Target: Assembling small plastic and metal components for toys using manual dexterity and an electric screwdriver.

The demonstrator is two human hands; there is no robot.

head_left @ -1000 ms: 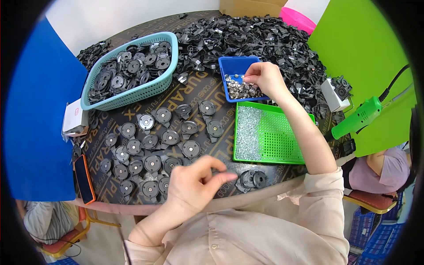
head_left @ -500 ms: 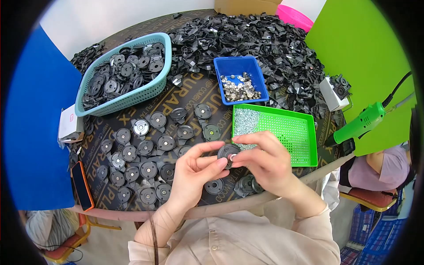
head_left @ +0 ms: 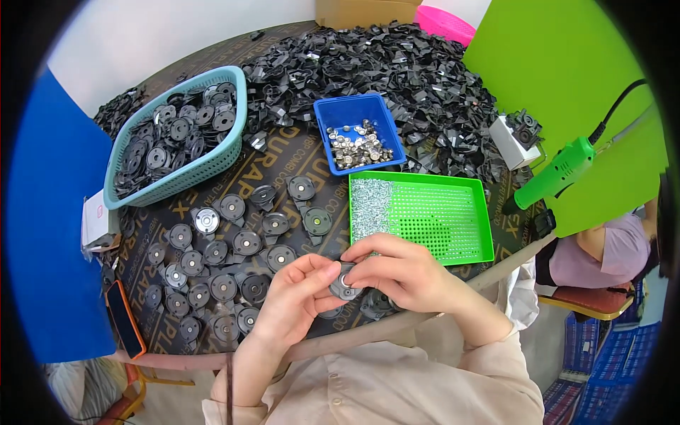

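Close to the table's near edge, my left hand (head_left: 296, 294) grips a round dark grey plastic disc (head_left: 341, 290) by its rim, between thumb and fingers. My right hand (head_left: 407, 275) reaches across from the right. Its fingertips are closed on the disc's upper right edge and middle, where a small shiny metal piece (head_left: 345, 281) shows at the centre. The fingers cover part of the disc. Several similar discs with metal centres, such as this one (head_left: 247, 242), lie in loose rows left of my hands.
A light blue basket (head_left: 241, 134) of discs stands at the left. Ahead are a blue bin (head_left: 326, 110) of metal pieces and a green tray (head_left: 482, 244) with screws. Black parts (head_left: 368, 60) heap behind. A phone (head_left: 126, 322) and a green electric screwdriver (head_left: 559, 172) flank the table.
The view has shifted, so most things sit farther left. Both hands have drawn slightly nearer with the disc. My right fingertips and the metal piece have gone to the disc's centre.
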